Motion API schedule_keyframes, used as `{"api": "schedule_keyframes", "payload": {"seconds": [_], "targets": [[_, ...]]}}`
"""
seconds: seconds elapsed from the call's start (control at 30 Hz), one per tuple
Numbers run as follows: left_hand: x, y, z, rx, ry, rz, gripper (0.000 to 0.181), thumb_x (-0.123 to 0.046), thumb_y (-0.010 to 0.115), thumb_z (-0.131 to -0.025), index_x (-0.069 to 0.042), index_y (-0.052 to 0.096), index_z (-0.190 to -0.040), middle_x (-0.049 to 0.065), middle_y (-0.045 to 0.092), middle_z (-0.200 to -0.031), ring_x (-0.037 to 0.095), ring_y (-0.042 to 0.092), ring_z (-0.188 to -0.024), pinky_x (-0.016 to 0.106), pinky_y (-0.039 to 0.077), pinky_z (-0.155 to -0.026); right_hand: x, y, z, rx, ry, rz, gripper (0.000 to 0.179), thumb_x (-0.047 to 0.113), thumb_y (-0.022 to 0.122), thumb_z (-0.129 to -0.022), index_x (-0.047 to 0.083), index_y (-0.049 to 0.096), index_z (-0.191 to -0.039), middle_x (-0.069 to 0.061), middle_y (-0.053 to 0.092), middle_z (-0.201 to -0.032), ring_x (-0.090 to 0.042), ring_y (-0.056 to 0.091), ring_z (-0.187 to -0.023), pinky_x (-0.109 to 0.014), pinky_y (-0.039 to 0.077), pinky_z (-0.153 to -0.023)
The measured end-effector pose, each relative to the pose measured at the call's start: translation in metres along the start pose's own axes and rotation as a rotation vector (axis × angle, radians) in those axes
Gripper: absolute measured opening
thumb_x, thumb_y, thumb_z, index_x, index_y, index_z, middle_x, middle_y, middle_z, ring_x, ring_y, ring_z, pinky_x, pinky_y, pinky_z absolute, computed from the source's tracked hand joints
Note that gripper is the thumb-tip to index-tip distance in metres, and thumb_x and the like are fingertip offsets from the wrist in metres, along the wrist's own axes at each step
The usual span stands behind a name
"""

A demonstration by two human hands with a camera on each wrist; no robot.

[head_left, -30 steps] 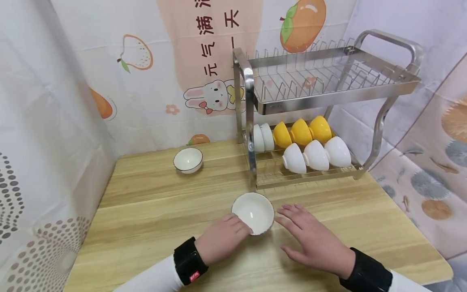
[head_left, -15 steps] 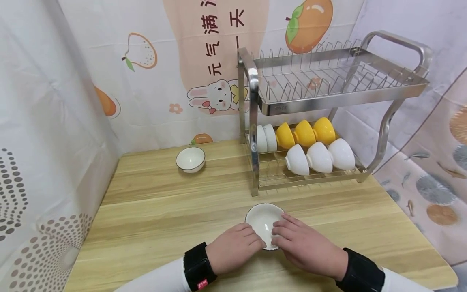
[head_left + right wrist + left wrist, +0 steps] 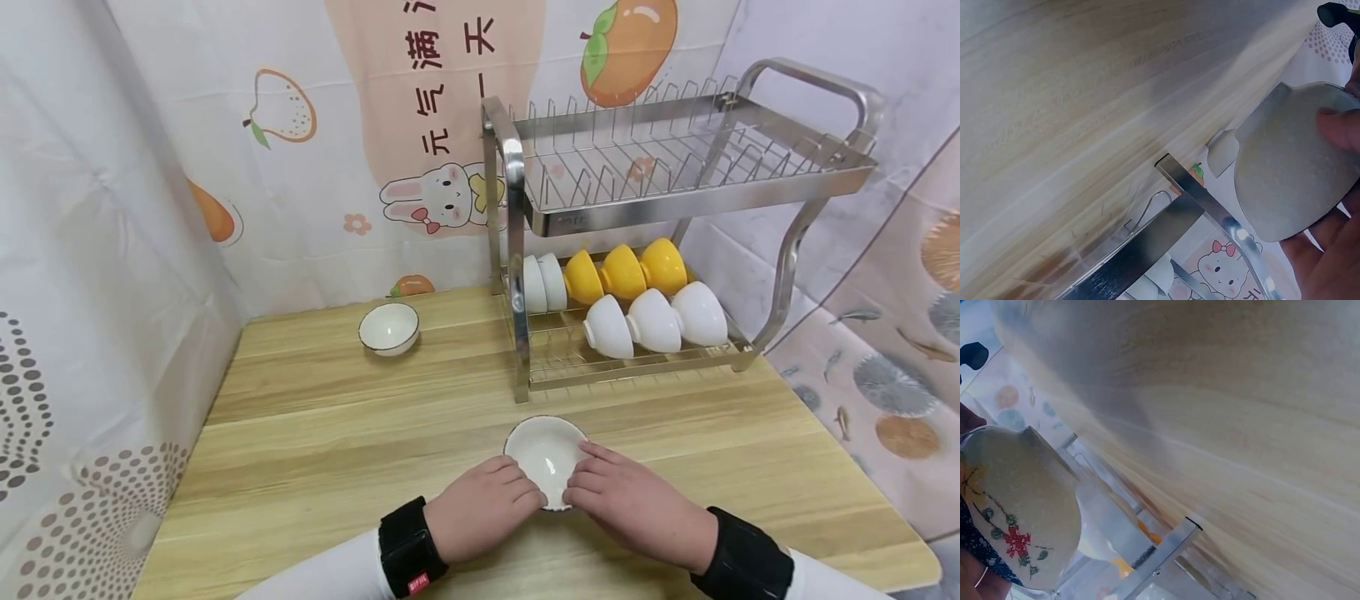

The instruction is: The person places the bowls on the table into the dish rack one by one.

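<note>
A white bowl (image 3: 547, 454) with a dark rim is held between the two hands near the front of the table. My left hand (image 3: 483, 508) grips its near left edge, and my right hand (image 3: 637, 504) grips the right edge with fingers over the rim. In the right wrist view the thumb lies on the outside of the bowl (image 3: 1291, 169). Painted red and yellow flowers show on the bowl's wall (image 3: 1029, 494) in the left wrist view. Both wrist views show its foot just off the tabletop.
A similar bowl (image 3: 388, 327) stands at the back left of the wooden table (image 3: 322, 450). On the right, a two-tier metal dish rack (image 3: 690, 204) holds yellow bowls (image 3: 622, 271), white bowls (image 3: 654, 321) and pale bowls (image 3: 543, 283) on its lower shelf.
One second ago only the left hand held the bowl, and the right hand was beside it. The bowl has shifted right and nearer, and the right hand has taken hold of its edge.
</note>
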State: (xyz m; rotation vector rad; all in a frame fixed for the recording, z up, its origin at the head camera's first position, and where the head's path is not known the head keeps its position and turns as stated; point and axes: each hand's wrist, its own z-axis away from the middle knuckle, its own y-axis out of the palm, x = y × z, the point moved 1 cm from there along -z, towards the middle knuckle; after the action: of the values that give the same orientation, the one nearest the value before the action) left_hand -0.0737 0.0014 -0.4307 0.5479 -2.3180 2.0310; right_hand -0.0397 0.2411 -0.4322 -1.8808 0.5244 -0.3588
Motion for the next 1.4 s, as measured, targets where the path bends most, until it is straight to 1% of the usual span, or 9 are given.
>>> {"api": "schedule_keyframes", "payload": {"seconds": [0.3,0.37,0.43,0.5,0.6,0.73,0.9,1.1,1.4], "targets": [[0.004,-0.001,-0.003,-0.036,-0.059,-0.008,0.025,-0.018,0.057,-0.098,-0.023,0.062,-0.121,-0.012,0.063,-0.117,0.007,0.054,-0.115,0.032,0.032,-0.113,-0.008,-0.003,-0.003,-0.017,0.029,0.002,0.031,0.003,0.078,-0.072,0.017,0.067,-0.098,0.009,0.066,-0.094,-0.01,0.061,-0.094,-0.046,0.04,-0.108],[0.005,-0.002,-0.004,-0.079,-0.098,0.008,0.03,-0.018,0.057,-0.097,-0.022,0.06,-0.127,-0.008,0.061,-0.127,0.011,0.052,-0.123,0.035,0.03,-0.115,-0.011,-0.002,-0.004,-0.043,0.054,-0.018,0.026,0.003,0.073,-0.076,0.016,0.067,-0.097,0.009,0.066,-0.093,-0.01,0.062,-0.094,-0.048,0.042,-0.107],[0.007,-0.003,-0.006,-0.146,-0.141,0.032,0.037,-0.023,0.062,-0.095,-0.02,0.058,-0.131,-0.003,0.057,-0.135,0.017,0.048,-0.13,0.038,0.029,-0.117,-0.015,0.0,-0.003,-0.089,0.094,-0.052,0.011,0.008,0.064,-0.089,0.016,0.066,-0.096,0.009,0.066,-0.092,-0.01,0.062,-0.092,-0.05,0.043,-0.104],[0.008,-0.004,-0.007,-0.211,-0.174,0.059,0.046,-0.031,0.066,-0.093,-0.019,0.056,-0.135,0.002,0.052,-0.142,0.023,0.044,-0.135,0.041,0.029,-0.117,-0.021,0.002,-0.002,-0.141,0.155,-0.094,0.014,0.017,0.053,-0.101,0.015,0.066,-0.095,0.009,0.065,-0.093,-0.01,0.063,-0.092,-0.053,0.045,-0.101],[0.01,-0.006,-0.009,-0.269,-0.198,0.082,0.059,-0.048,0.066,-0.09,-0.018,0.053,-0.139,0.006,0.048,-0.146,0.028,0.04,-0.139,0.045,0.03,-0.116,-0.029,0.003,0.001,-0.196,0.293,-0.173,0.009,0.016,0.057,-0.101,0.016,0.066,-0.098,0.009,0.067,-0.097,-0.013,0.065,-0.096,-0.057,0.045,-0.1],[0.01,-0.005,-0.013,-0.255,-0.207,0.082,0.067,-0.063,0.055,-0.091,-0.019,0.052,-0.142,0.007,0.043,-0.15,0.029,0.038,-0.14,0.047,0.032,-0.114,-0.039,-0.003,0.002,-0.219,0.57,-0.293,0.031,-0.001,0.075,-0.083,0.011,0.067,-0.111,-0.006,0.07,-0.112,-0.034,0.065,-0.11,-0.058,0.049,-0.093],[0.006,0.0,-0.022,-0.193,-0.194,0.094,0.077,-0.075,0.048,-0.087,-0.023,0.05,-0.144,0.005,0.04,-0.152,0.028,0.032,-0.143,0.047,0.029,-0.116,-0.055,-0.009,-0.006,-0.264,0.856,-0.575,0.03,0.012,0.062,-0.098,0.0,0.061,-0.126,-0.018,0.065,-0.123,-0.03,0.06,-0.114,-0.042,0.054,-0.087],[0.004,0.002,-0.033,-0.154,-0.174,0.123,0.084,-0.079,0.048,-0.084,-0.025,0.045,-0.148,0.004,0.036,-0.155,0.027,0.029,-0.144,0.047,0.024,-0.118,-0.087,-0.004,-0.02,-0.389,0.955,-0.889,0.036,0.016,0.057,-0.102,-0.007,0.055,-0.129,-0.021,0.06,-0.123,-0.01,0.058,-0.101,-0.02,0.05,-0.082],[0.006,0.011,-0.04,-0.127,-0.162,0.109,0.085,-0.08,0.044,-0.085,-0.024,0.043,-0.15,0.004,0.032,-0.158,0.025,0.024,-0.147,0.045,0.025,-0.118,-0.125,0.01,-0.033,-0.332,1.061,-1.007,0.047,0.027,0.055,-0.103,-0.004,0.047,-0.137,-0.022,0.058,-0.13,-0.013,0.056,-0.107,-0.026,0.049,-0.089]]}}
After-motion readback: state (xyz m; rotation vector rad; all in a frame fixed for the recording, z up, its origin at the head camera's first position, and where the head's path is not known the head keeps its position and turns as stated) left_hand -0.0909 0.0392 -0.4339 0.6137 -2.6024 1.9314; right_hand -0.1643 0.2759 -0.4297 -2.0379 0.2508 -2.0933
